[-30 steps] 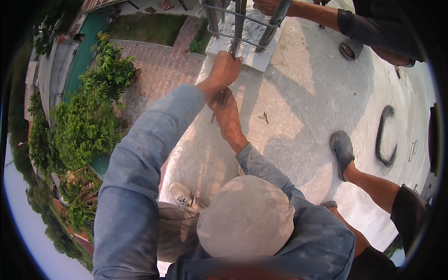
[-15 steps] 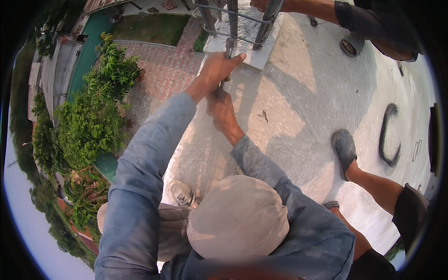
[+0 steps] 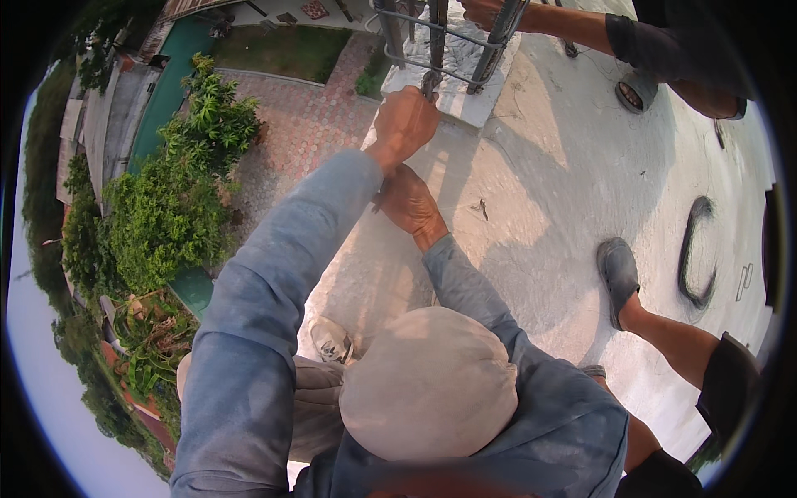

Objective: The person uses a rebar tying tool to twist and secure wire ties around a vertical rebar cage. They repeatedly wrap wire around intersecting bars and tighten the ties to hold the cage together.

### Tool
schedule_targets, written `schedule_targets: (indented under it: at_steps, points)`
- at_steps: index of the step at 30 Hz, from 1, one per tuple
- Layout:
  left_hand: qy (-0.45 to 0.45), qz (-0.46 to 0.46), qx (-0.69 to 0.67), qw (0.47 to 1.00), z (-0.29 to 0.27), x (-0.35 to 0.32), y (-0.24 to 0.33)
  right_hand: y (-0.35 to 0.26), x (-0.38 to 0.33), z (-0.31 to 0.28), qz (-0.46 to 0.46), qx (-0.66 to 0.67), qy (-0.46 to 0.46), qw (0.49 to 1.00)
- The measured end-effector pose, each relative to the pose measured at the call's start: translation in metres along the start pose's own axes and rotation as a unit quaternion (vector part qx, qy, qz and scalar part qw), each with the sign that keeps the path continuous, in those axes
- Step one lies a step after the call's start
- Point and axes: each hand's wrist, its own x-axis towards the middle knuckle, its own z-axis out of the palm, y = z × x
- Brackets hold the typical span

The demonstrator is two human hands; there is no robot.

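Steel rebar (image 3: 437,37) with square stirrups (image 3: 465,35) rises from a rough concrete base (image 3: 465,104) at the top. Just in front of it my left hand (image 3: 407,123) is closed round dark metal pincers (image 3: 430,84), whose jaw end touches or nearly touches the foot of the nearest bar. Below, my right hand (image 3: 412,203) is curled closed, partly behind my left wrist. It appears to grip the handle end of the pincers, mostly hidden by the hands.
Another person's hand (image 3: 483,12) is at the rebar's far side, with a sandalled foot (image 3: 635,91) nearby. A second person's grey clog (image 3: 618,270) stands at right, near a coil of wire (image 3: 696,249). The slab's left edge drops to a paved yard (image 3: 282,124) and trees (image 3: 162,224).
My left hand has turned over, its thumb no longer sticking out, and it now covers more of the pincers. My right hand has shifted slightly right and its palm has rolled. The view moved a little.
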Motion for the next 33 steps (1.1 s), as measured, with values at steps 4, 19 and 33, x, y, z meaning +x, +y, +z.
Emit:
schedule_targets:
  at_steps: [4, 19, 33]
  points:
    - [-0.034, -0.045, -0.023, 0.998, -0.001, -0.014, 0.014, -0.018, -0.006, -0.010, -0.010, -0.302, 0.101, 0.948]
    - [0.025, 0.015, -0.126, 0.992, -0.004, -0.040, 0.007, -0.052, -0.021, -0.053, 0.002, -0.331, 0.067, 0.941]
    - [0.067, -0.035, -0.260, 0.963, 0.034, -0.043, -0.074, -0.110, -0.092, -0.010, 0.134, -0.526, 0.154, 0.826]
